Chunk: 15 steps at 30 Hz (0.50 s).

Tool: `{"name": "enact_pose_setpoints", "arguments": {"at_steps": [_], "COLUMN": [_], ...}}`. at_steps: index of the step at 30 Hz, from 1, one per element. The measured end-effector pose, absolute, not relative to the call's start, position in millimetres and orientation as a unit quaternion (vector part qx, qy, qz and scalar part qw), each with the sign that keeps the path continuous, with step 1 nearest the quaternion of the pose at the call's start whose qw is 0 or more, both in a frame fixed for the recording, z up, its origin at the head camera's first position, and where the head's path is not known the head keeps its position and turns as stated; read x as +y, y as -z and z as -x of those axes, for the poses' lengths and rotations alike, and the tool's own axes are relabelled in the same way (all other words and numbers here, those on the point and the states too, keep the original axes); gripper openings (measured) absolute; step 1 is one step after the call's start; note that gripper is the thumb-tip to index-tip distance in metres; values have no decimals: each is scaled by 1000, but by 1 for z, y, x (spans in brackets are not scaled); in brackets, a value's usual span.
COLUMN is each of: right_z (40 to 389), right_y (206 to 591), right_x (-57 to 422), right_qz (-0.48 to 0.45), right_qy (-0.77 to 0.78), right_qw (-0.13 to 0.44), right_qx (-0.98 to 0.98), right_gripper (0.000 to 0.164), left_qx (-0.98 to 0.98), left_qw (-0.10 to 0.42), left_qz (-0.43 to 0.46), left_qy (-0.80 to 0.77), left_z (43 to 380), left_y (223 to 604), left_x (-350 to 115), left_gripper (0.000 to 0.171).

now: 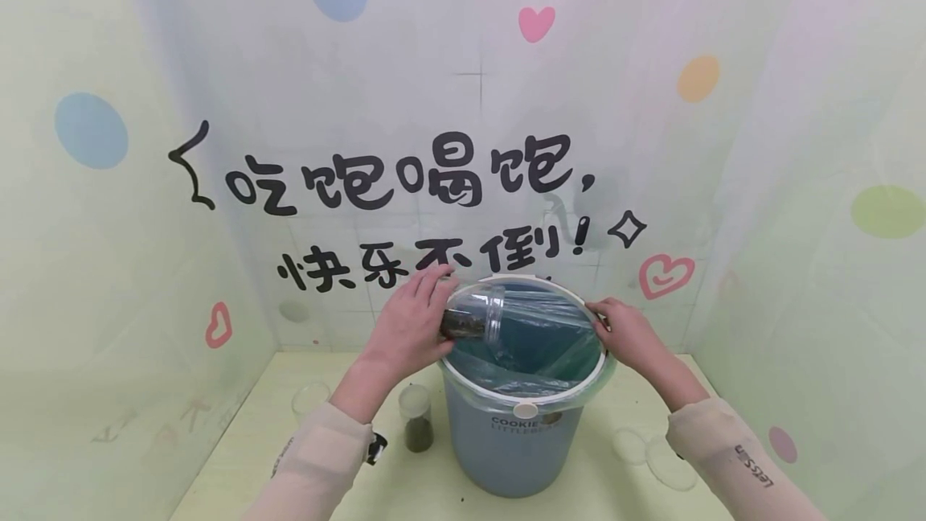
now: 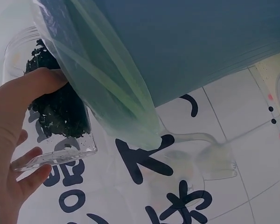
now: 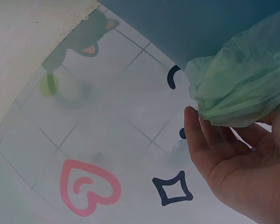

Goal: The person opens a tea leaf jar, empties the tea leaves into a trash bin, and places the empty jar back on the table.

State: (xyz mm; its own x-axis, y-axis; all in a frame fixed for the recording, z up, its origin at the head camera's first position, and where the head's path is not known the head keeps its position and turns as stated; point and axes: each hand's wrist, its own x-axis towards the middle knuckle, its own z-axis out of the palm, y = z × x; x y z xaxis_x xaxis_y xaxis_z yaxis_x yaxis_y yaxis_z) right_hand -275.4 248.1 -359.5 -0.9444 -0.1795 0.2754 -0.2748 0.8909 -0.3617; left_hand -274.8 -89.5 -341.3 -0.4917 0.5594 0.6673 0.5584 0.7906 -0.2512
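Observation:
My left hand point(image 1: 408, 320) grips a clear jar point(image 1: 473, 314), tipped on its side with its mouth over the trash bin. Dark, dried, leafy flakes point(image 2: 60, 109) lie inside the jar in the left wrist view. The blue-grey trash bin point(image 1: 514, 457) has a white rim ring and a thin translucent green bag point(image 1: 499, 377) lining it. At the bin's right side, my right hand point(image 1: 629, 334) holds the rim and bag. Its fingers point(image 3: 219, 140) lie against the gathered bag edge outside the bin in the right wrist view.
Another clear jar point(image 1: 416, 424) with dark contents stands left of the bin. Clear round lids point(image 1: 671, 463) lie at the right, and another clear round piece point(image 1: 311, 399) is at the left. Printed wall panels point(image 1: 477, 87) enclose the pale yellow table point(image 1: 394, 497).

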Motion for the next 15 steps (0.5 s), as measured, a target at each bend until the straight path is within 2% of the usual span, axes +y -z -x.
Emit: {"name": "enact_pose_setpoints", "arguments": {"at_steps": [6,15], "right_z": [276,276], "right_y": [361,361], "right_x": [248,249], "right_qz": [-116,-112], "right_qy": [-202,-202], "right_qw": [119,120], "right_qx": [-965,-966], "right_gripper": [33,33], "left_qx": [-876,-884], "left_qw": [367,321], "left_qz": [313,315], "left_qy": [18,124], "left_z": [274,276], "left_y": [343,348], "left_x": [-91,-95], "left_gripper": [88,83]}}
